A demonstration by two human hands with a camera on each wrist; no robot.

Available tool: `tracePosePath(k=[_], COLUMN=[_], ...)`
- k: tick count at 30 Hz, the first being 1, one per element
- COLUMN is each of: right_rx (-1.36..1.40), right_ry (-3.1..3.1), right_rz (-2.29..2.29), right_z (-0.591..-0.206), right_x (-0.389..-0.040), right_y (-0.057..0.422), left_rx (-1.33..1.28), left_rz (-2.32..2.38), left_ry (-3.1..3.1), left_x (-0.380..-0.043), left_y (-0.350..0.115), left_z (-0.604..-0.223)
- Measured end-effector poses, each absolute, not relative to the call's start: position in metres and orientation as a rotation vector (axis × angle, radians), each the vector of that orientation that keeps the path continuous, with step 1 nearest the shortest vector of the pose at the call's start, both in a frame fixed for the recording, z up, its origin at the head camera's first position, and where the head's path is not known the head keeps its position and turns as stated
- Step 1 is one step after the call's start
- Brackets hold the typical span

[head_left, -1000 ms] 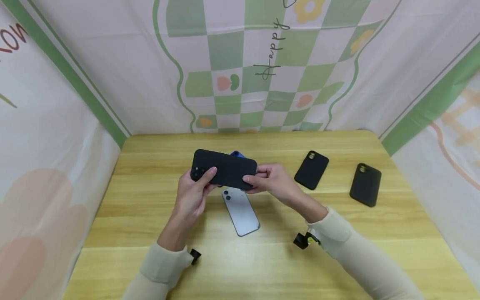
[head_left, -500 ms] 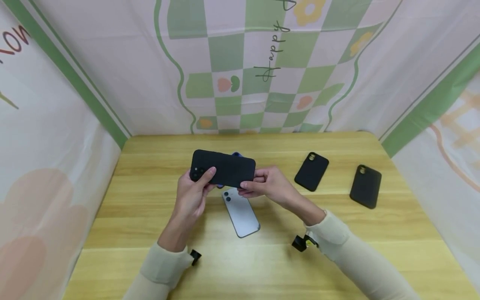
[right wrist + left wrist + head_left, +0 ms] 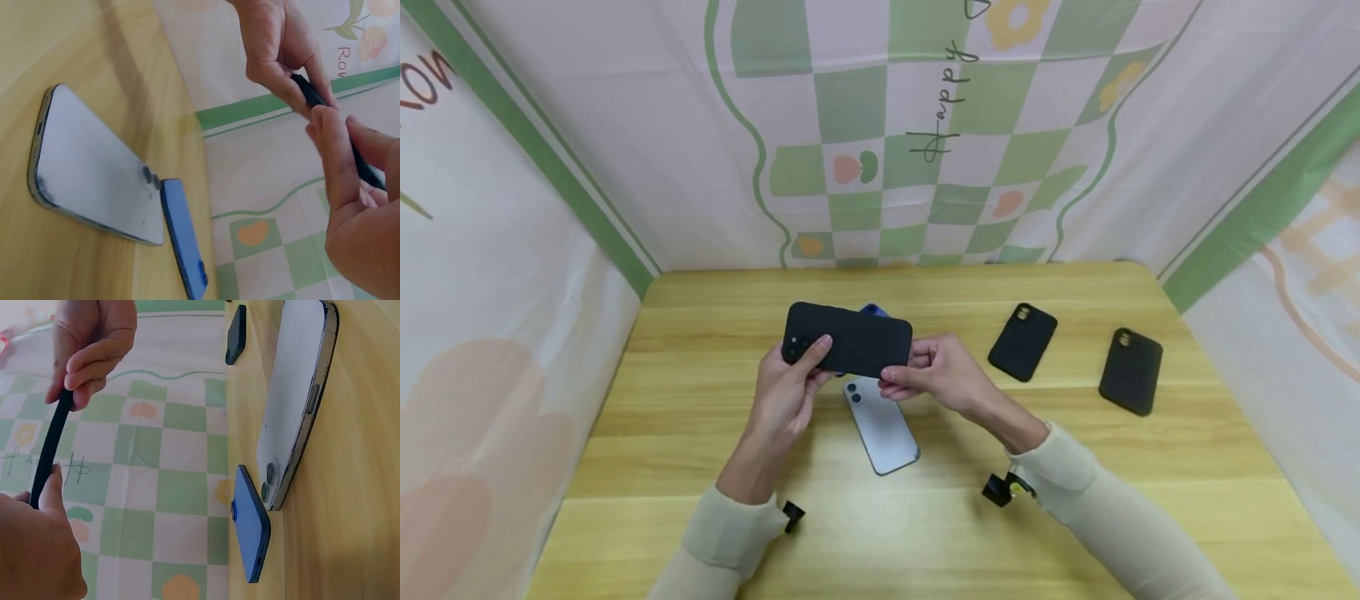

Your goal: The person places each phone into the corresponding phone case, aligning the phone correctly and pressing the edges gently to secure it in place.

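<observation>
Both hands hold a black-cased phone [image 3: 857, 337] above the table, its back facing up and its camera lenses at the left end. My left hand [image 3: 784, 400] grips that end, with the thumb lying across the back near the lenses. At the opposite end my right hand [image 3: 951, 375] pinches the lower right corner between thumb and fingers. Below lies a white phone [image 3: 883, 429], back up. A blue phone [image 3: 252, 525] rests beside it on the table; in the head view the held phone covers most of it.
Two black phone cases lie on the right of the wooden table [image 3: 880, 533]: one nearer case [image 3: 1023, 342] and one farther right case [image 3: 1131, 372]. Patterned cloth [image 3: 925, 167] hangs behind and at both sides.
My right thumb and fingers have shifted slightly left and down along the phone's right end. The left hand and the things on the table look unmoved.
</observation>
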State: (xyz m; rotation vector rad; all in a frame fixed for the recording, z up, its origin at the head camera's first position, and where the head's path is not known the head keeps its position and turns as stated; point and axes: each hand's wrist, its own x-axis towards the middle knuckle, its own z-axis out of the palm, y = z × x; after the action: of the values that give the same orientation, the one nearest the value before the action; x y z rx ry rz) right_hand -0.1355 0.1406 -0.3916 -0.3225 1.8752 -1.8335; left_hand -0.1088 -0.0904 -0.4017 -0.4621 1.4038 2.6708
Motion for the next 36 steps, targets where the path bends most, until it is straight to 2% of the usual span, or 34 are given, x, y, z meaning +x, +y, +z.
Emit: tracePosePath(k=[14,24,36], right_rx=[-0.382,-0.316,-0.568], right_ry=[1.922,2.086,2.268], right_rz=[-1.771,-1.676,-1.382], right_z=[-0.394,-0.389,-0.377], right_x=[-0.137,-0.142,-0.149], right_y=[0.144,0.15,0.147], left_rx=[-0.433,-0.355,-0.196], left_rz=[2.609,2.52,2.246], left_ry=[1.456,1.549,1.722], left_x=[-0.109,-0.108,-0.108], left_y=[-0.095,-0.099,-0.106], left_z=[-0.399,-0.401,-0.407])
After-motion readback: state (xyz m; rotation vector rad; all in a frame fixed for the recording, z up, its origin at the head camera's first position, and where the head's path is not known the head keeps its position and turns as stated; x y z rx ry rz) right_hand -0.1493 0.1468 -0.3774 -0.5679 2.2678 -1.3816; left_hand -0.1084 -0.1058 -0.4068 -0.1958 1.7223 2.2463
